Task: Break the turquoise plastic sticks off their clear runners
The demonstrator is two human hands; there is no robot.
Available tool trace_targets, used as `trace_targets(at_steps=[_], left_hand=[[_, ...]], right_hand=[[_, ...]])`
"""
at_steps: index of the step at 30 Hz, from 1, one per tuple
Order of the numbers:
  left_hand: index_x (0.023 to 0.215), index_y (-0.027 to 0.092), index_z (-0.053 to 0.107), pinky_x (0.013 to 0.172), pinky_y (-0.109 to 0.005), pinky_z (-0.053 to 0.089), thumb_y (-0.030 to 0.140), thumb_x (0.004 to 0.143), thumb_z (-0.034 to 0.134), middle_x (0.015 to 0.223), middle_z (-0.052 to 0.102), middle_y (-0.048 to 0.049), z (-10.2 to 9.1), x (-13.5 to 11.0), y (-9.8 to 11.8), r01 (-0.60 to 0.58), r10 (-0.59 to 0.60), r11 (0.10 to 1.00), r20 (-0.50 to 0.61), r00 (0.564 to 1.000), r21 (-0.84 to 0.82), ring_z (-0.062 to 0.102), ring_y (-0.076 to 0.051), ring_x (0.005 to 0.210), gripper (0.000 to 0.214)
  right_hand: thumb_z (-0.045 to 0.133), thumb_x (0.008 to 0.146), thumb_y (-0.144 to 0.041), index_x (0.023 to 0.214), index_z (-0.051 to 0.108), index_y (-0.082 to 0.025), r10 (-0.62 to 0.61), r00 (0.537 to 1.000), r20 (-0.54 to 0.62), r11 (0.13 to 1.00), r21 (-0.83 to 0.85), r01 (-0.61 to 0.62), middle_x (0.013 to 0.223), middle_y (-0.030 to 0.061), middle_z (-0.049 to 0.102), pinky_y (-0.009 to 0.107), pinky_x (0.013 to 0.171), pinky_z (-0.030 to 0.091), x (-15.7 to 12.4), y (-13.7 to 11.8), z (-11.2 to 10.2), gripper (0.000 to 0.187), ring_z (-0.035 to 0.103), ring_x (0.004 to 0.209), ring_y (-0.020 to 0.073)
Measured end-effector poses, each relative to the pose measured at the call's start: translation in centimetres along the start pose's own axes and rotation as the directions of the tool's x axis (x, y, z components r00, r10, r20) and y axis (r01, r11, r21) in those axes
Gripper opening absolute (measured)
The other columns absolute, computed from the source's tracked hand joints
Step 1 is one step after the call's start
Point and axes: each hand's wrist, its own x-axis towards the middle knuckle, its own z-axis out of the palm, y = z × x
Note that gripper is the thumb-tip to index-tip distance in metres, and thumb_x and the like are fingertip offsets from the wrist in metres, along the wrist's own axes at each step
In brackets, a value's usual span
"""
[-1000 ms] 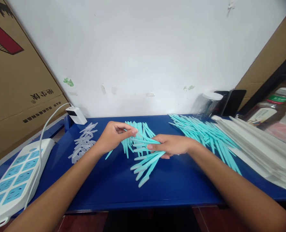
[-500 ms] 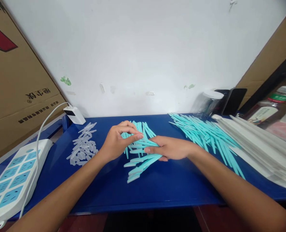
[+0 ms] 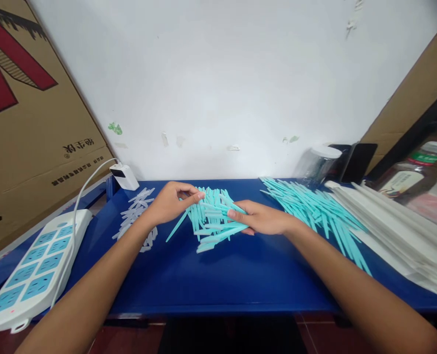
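Note:
My right hand (image 3: pixel 260 217) is closed around a fanned bundle of slim turquoise eyebrow razors (image 3: pixel 218 228), their pale wider ends pointing left. Thumb and fingers of my left hand (image 3: pixel 176 200) are pinched together just left of that bundle. A single turquoise razor (image 3: pixel 177 226) slants down and left from beneath this pinch; its upper end is hidden by the fingers. Below and behind both hands, more razors (image 3: pixel 199 216) lie in a pile on the blue table (image 3: pixel 218 287). Small translucent caps (image 3: pixel 131 216) are heaped to the left, partly covered by my left forearm.
A second pile of turquoise razors (image 3: pixel 314 206) lies right of my right hand, beside white plastic sleeves (image 3: pixel 391 241). Behind are a clear jar (image 3: pixel 319 164), a dark phone (image 3: pixel 359 163) and a bottle (image 3: pixel 406 172). A power strip (image 3: pixel 37 270) and white charger (image 3: pixel 124 177) stand left.
The view has shifted slightly. My left hand has moved away from the bundle toward the upper left, and one razor now slants beneath its fingers. My right hand keeps its bundle.

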Motion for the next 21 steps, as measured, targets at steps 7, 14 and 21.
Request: trace_targets(at_steps=[7, 14, 21], left_hand=[[0.084, 0.02, 0.08, 0.062, -0.031, 0.042, 0.053, 0.079, 0.071, 0.076, 0.074, -0.0077, -7.9, -0.8, -5.6, 0.294, -0.318, 0.727, -0.076, 0.945, 0.62, 0.066, -0.024, 0.069, 0.035], [0.086, 0.023, 0.082, 0.059, -0.031, 0.045, 0.051, 0.047, 0.087, 0.072, 0.072, -0.0038, -10.5, -2.0, -7.9, 0.484, -0.66, 0.713, 0.251, 0.708, 0.508, 0.067, -0.026, 0.068, 0.049], [0.072, 0.019, 0.08, 0.059, -0.031, 0.046, 0.05, 0.045, 0.084, 0.071, 0.076, -0.0086, -9.3, -2.1, -9.7, 0.515, -0.663, 0.721, 0.247, 0.707, 0.463, 0.067, -0.027, 0.067, 0.04]], right_hand=[[0.051, 0.098, -0.074, 0.081, 0.033, -0.024, 0.097, 0.98, -0.174, 0.987, 0.142, -0.073, 0.066, -0.0092, 0.026, 0.025, 0.06, 0.041, 0.1, 1.1, -0.5, 0.056, 0.04, 0.054, 0.0086], [0.04, 0.104, -0.069, 0.077, 0.044, -0.021, 0.087, 0.981, -0.172, 0.996, 0.014, -0.085, 0.057, -0.0035, 0.051, 0.024, 0.05, 0.034, -0.2, 0.2, -1.0, 0.055, 0.041, 0.05, 0.0102], [0.048, 0.103, -0.06, 0.077, 0.041, -0.023, 0.16, 0.971, -0.178, 0.987, 0.03, -0.157, 0.054, -0.0047, 0.051, 0.025, 0.048, 0.029, -0.1, 0.5, -1.0, 0.046, 0.034, 0.047, 0.0101]])
